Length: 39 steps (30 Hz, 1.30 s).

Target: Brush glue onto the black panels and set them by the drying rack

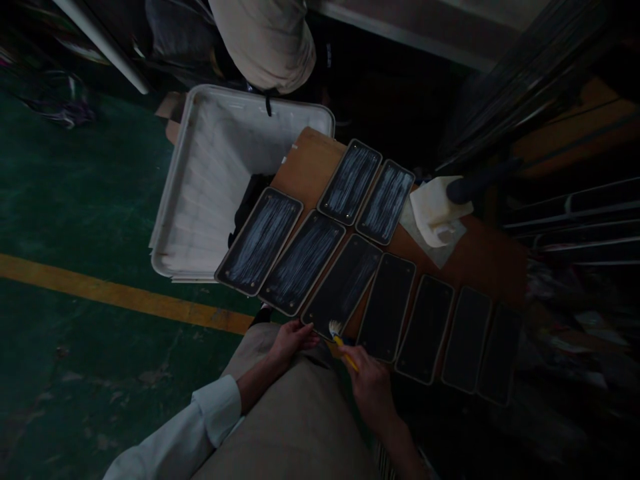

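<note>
A yellow brush was gripped in the right hand, bristles on the near end of a dark panel, touched there by the loosely open left hand

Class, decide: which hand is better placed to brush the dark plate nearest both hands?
Right. The right hand holds the yellow-handled brush, bristles at the near end of that plate; the left hand only touches its near edge.

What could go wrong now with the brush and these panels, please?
The leftmost streaked panel juts past the board beside the white bin; a nudge might tip it off. The brush in the right hand works beside the left hand on a dark panel; white coating could smear those fingers.
</note>
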### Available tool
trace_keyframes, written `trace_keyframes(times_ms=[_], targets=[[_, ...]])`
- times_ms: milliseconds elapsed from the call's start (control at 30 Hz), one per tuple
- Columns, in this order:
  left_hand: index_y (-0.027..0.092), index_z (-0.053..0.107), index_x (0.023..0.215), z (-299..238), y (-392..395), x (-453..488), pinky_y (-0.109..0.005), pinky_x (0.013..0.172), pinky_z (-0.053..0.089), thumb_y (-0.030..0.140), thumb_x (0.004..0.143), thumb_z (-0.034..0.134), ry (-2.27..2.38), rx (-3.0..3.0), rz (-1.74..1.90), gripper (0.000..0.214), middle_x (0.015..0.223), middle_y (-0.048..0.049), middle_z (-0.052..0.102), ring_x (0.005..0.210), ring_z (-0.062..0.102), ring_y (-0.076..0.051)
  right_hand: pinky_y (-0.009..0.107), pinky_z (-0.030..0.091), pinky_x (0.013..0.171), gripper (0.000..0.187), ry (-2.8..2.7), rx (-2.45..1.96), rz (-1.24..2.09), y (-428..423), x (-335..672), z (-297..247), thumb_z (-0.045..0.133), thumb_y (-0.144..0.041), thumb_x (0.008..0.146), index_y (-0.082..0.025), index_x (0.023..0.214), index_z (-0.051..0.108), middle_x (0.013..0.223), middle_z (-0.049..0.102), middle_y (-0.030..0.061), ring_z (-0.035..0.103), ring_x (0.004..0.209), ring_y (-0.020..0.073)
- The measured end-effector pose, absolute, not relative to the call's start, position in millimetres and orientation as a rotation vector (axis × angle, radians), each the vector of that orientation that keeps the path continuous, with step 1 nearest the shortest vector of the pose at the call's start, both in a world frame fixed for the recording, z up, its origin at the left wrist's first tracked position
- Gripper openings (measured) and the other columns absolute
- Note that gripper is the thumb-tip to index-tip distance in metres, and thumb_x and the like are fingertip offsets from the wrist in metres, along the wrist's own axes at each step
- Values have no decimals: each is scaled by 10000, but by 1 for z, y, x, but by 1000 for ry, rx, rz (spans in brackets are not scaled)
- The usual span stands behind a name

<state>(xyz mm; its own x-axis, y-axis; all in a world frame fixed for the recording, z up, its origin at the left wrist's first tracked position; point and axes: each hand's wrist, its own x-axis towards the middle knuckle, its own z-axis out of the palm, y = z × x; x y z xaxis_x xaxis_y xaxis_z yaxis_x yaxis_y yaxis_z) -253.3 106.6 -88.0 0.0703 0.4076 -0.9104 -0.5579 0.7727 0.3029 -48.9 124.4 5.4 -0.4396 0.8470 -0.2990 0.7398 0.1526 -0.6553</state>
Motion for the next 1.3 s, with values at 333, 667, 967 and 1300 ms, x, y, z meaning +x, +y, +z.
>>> trace_keyframes(times_ms=[333, 667, 967, 1300], targets=[[166, 621, 843, -83, 112, -257, -332, 702, 560, 358, 765, 731, 1390, 21, 669, 234, 740, -70, 717, 705, 705, -232, 259, 522, 509, 351, -1388, -1655, 1734, 237, -24, -43, 583, -500, 871, -188, 1029, 618, 769, 699, 17, 713, 641, 186], [172, 613, 806, -78, 116, -261, -318, 652, 548, 453, 665, 779, 1387, 50, 660, 355, 670, -26, 692, 638, 677, -204, 334, 558, 743, 268, -1722, -1581, 799, 292, -28, -42, 477, -398, 972, -215, 1110, 615, 1067, 667, 65, 697, 849, 182], [169, 634, 821, -84, 114, -260, -326, 654, 538, 442, 660, 786, 1358, 19, 682, 351, 712, -41, 704, 653, 680, -217, 334, 495, 741, 313, -2525, -1506, 571, 221, -58, -39, 414, -137, 971, -229, 1181, 627, 1094, 696, 77, 633, 821, 201], [191, 632, 765, -100, 110, -257, -328, 639, 546, 541, 543, 833, 1376, -11, 621, 461, 672, -29, 692, 646, 682, -229, 290, 574, 679, 231, -1612, -1739, 1367, 201, -27, 5, 476, -384, 978, -248, 1099, 619, 965, 706, 43, 717, 794, 177]])
